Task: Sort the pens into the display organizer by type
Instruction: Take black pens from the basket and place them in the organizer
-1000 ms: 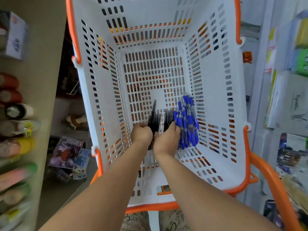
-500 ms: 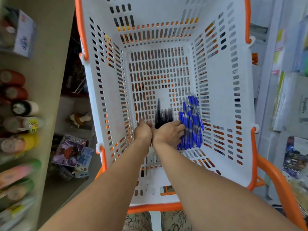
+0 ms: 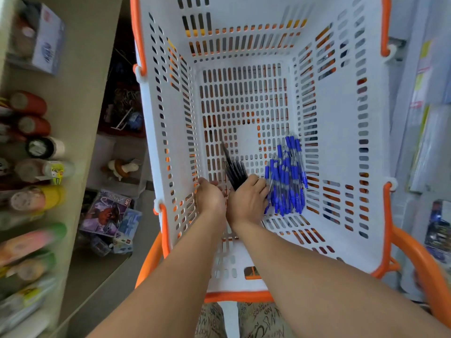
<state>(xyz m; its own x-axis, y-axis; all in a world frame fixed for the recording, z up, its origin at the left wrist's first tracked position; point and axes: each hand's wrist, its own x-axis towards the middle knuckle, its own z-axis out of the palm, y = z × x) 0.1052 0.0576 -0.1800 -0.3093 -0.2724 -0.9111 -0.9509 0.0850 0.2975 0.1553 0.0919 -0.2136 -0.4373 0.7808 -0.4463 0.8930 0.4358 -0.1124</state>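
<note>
Hands reach into a white basket (image 3: 341,215) at the frame's centre, at the gathering step of the sort. Right hand (image 3: 247,200) grips a bundle of black pens (image 3: 234,170), which fan up and left from its fist just below centre. Left hand (image 3: 210,195) lies just beside it, to the left, its fingers loosely curled towards the bundle; whether it touches the pens cannot be told, and it appears to grasp nothing. Blue pens (image 3: 285,178) lie in a loose heap on the basket floor, right of centre, touching or nearly touching the right fingers. No organizer is in view. Judged from this, the black type is collected and the blue remains; the next move calls for lifting the bundle clear without scattering it, and finding the matching compartment.
</note>
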